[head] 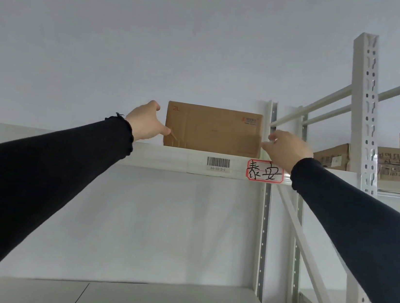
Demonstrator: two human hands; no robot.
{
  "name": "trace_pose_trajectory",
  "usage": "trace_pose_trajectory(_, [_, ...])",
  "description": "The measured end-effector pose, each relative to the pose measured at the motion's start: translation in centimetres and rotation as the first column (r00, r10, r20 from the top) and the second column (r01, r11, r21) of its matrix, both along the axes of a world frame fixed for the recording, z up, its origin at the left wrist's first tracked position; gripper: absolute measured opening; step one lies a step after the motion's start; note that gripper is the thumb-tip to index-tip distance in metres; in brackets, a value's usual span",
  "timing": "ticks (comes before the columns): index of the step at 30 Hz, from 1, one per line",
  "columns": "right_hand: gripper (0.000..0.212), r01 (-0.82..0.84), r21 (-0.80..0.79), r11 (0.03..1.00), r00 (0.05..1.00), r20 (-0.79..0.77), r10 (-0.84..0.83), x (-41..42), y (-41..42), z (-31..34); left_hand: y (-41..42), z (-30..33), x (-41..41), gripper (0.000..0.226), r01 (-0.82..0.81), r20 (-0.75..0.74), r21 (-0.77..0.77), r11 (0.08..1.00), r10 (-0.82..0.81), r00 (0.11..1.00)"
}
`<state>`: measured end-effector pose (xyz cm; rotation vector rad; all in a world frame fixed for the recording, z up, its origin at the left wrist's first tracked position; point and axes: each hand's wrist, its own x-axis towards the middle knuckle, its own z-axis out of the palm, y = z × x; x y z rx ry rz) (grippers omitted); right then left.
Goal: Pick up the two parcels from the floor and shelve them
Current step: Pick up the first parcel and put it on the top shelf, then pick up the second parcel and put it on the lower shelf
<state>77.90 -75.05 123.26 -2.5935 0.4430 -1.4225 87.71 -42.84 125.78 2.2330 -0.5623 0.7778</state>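
Shelving unit (167, 158): I am looking up at its top shelf; one white top shelf and one bare shelf below it are showing in front of me. The parcel is sitting at the top shelf's front edge, toward its right end, likely because that is as far as raised arms can set it.
Neighbouring rack (366, 117): standing off the right end of my shelf, carrying three other cartons (333, 156) that I can count, possibly more behind its posts.
Parcel (213, 129): one brown carton in view, resting flat on the top shelf with its long face toward me, upright, right end near the corner post. I am counting only one of the two; the second is not showing.
Left hand (145, 121): spread, thumb touching the carton's left lower edge, fingers reaching round the left end. I am judging it is steadying or nudging, not gripping.
Right hand (287, 150): fingers loosely spread, just beside the right end; whether they are touching I cannot tell.
Labels: two on the shelf's front edge, one barcode sticker (218, 164) and one red-bordered handwritten tag (265, 171).
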Motion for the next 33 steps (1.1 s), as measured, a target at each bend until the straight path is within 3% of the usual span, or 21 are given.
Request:
trace_pose_trajectory(6, [0.044,-0.093,-0.171,0.981,0.975,0.182,0.124,-3.6,3.4,-4.1,2.4,-3.7,-4.4,0.053,-0.065,0.362,0.224,0.972,-0.022,0.932])
trace_pose_trajectory(12, [0.041,-0.129,-0.22,0.967,0.975,0.152,0.164,-8.2,11.5,-11.4,8.1,-10.7,-9.1,0.047,0.034,0.415,0.303,0.952,-0.164,0.895])
trace_pose_trajectory(15, [0.042,-0.151,-0.181,0.972,0.984,0.063,0.165,-10.2,15.8,-16.8,12.2,-15.7,-10.7,0.05,0.063,0.332,0.361,0.93,-0.192,0.923])
trace_pose_trajectory(21, [0.047,-0.128,-0.015,0.992,0.961,-0.25,0.12,-14.0,22.4,-28.3,19.1,-27.1,-13.7,0.059,0.128,0.027,0.502,0.856,-0.163,0.986])
trace_pose_trajectory(33, [0.045,-0.164,0.122,0.979,0.731,-0.652,0.203,-22.4,31.3,-50.1,26.5,-49.2,-23.6,0.06,0.241,-0.361,0.546,0.802,-0.035,0.932])
